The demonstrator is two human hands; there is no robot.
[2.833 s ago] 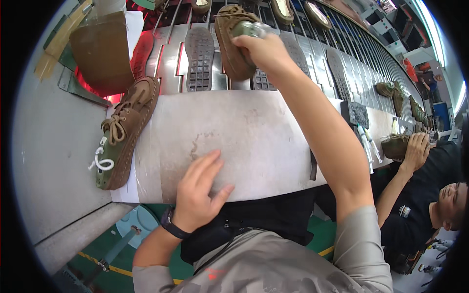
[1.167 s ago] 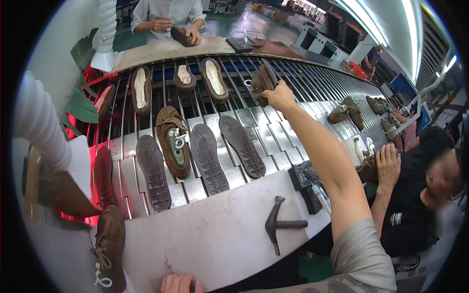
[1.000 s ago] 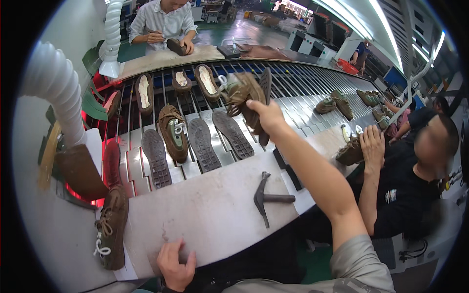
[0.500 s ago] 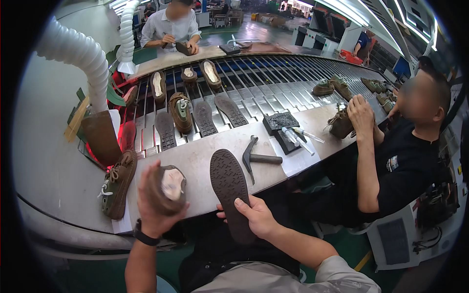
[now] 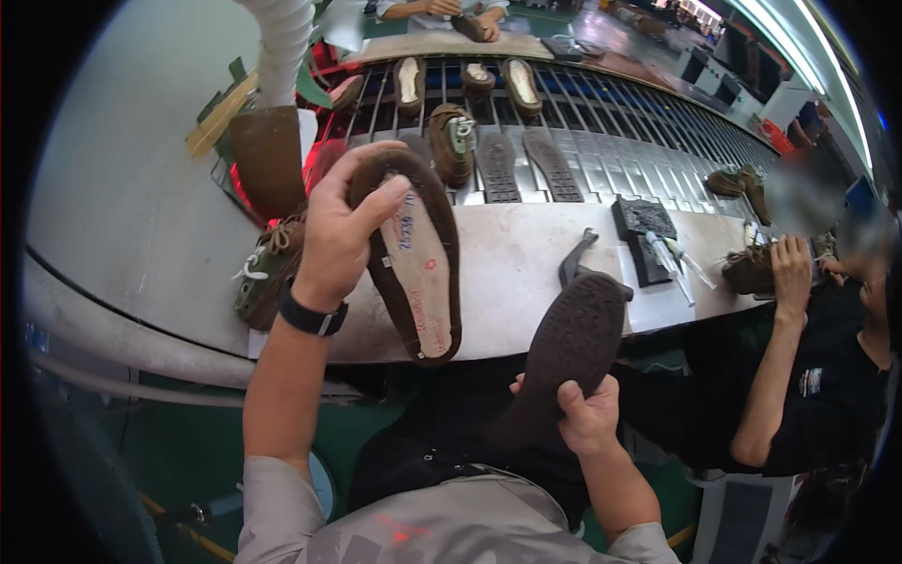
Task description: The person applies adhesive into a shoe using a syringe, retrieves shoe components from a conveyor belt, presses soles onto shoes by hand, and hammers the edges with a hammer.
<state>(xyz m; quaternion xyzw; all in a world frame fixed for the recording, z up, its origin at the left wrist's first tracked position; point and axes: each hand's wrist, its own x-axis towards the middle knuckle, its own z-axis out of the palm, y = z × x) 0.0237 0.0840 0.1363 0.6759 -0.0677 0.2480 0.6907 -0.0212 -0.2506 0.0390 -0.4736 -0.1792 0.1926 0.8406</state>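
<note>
My left hand point(image 5: 340, 230) grips a brown shoe upper point(image 5: 420, 282) near one end, thumb pressed on its underside. That underside faces up and shows a pale bottom board with handwritten marks and a dark, fuzzy rim. Lower and to the right, my right hand point(image 5: 592, 418) holds a dark brown outsole point(image 5: 580, 329), tread up and slanting to the right. The upper and the outsole are apart. Behind the outsole lies a hammer point(image 5: 573, 261), partly covered by it. Beside my left wrist rests a green and brown lace-up shoe point(image 5: 266, 277), partly hidden by my arm.
Across the metal bench point(image 5: 498, 310) runs a roller conveyor point(image 5: 601, 141) bearing several uppers, a finished-looking shoe point(image 5: 452, 146) and loose outsoles point(image 5: 552, 167). A black block point(image 5: 646, 221) with syringes point(image 5: 669, 263) stands right. A co-worker's hand point(image 5: 792, 268) holds a shoe nearby. A white hose point(image 5: 282, 47) hangs left.
My left hand has turned the upper so its whole underside faces up. The outsole in my right hand now tilts right and overlaps the hammer. The whole view has shifted.
</note>
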